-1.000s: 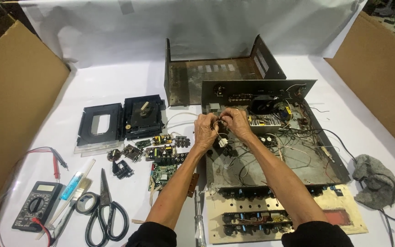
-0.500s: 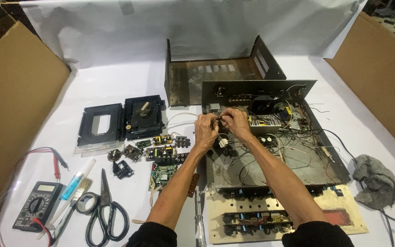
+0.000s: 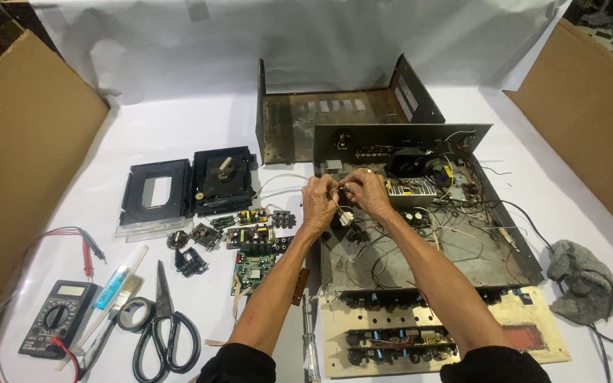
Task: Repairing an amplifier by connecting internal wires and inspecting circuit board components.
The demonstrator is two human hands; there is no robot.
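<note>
Both hands up over the open metal chassis (image 3: 462, 248), near its rear panel: left hand (image 3: 318, 204) and right hand (image 3: 368, 193) almost touching, fingertips pinching a small bundle of wires (image 3: 340, 193) between them, with a white connector (image 3: 347, 218) hanging just below. What exactly sits in the pinch is too small to tell. Left of the chassis on the white table (image 3: 179, 128): loose circuit boards (image 3: 253, 241), a black disc drive tray (image 3: 189, 186), scissors (image 3: 164, 330), a multimeter (image 3: 57, 317); screwdriver (image 3: 310, 340) lies between the forearms, grey rag (image 3: 584, 280) far right.
</note>
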